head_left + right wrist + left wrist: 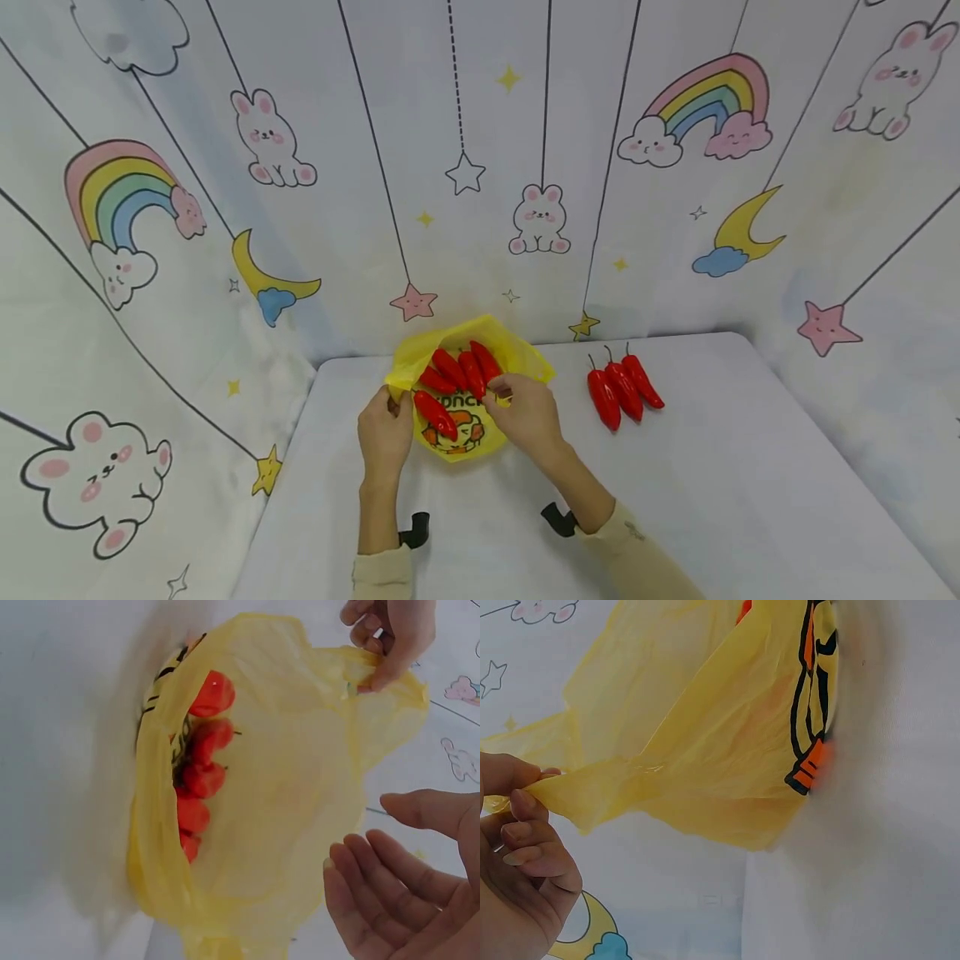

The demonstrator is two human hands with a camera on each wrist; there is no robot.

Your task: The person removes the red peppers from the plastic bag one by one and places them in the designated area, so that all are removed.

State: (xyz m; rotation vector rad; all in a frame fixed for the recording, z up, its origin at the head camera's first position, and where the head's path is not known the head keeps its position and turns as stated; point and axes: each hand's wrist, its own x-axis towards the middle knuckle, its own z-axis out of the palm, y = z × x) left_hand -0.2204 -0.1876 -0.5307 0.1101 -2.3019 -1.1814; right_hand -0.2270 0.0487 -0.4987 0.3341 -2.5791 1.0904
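A yellow plastic bag (417,353) with a cartoon print lies on the white table, its mouth spread. Several red peppers (436,415) are inside it; in the right wrist view their rounded ends (204,780) line one side. My left hand (384,435) pinches the bag's left edge between thumb and fingers, as the left wrist view also shows. At the bag's right side is my right hand (529,413); the right wrist view shows its thumb and fingers apart, holding nothing. To the right, three red peppers (623,390) with dark stems lie side by side.
Behind the table (720,467) hangs a white cloth backdrop (487,108) printed with rabbits, rainbows, moons and stars. Black pieces (415,530) show at both wrists, near the beige sleeves (633,554).
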